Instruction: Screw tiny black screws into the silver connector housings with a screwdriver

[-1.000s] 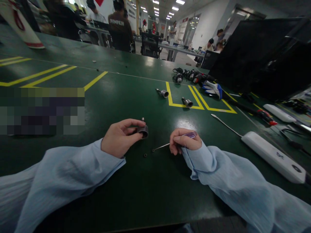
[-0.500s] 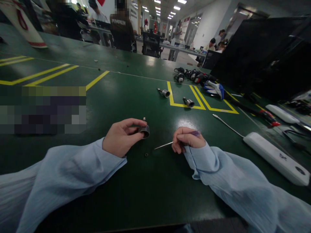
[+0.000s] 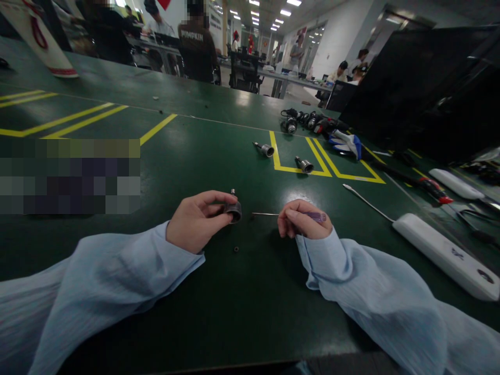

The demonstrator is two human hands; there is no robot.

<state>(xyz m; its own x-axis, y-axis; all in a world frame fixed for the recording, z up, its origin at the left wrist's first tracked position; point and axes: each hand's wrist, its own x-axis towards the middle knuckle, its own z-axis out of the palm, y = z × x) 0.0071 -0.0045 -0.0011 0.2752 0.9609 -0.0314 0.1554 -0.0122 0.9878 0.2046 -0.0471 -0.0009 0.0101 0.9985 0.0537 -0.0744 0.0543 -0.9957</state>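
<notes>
My left hand (image 3: pixel 198 216) grips a dark metal cup-shaped part with a thin stem (image 3: pixel 235 212) between thumb and fingers. The part's open mouth faces right, toward the other hand. A slim screwdriver (image 3: pixel 269 214) with a translucent purple handle is held in my right hand (image 3: pixel 303 220). Its shaft points left, almost level, and the tip stops short of the cup. Below the gap between both hands, a small dark ring (image 3: pixel 236 249) lies on the green table (image 3: pixel 219 312).
Two similar metal cup parts, one left (image 3: pixel 267 150) and one right (image 3: pixel 305 165), lie farther back near yellow tape. A white power strip (image 3: pixel 441 255) stretches along the right side. Behind it are a red-and-black handled tool (image 3: pixel 435 190), blue-white gloves (image 3: pixel 347 143) and a black monitor (image 3: pixel 414 83).
The screwdriver's tip has risen from near the small ring to about the cup's height, and its shaft is now nearly level. My left hand keeps the metal cup part in place.
</notes>
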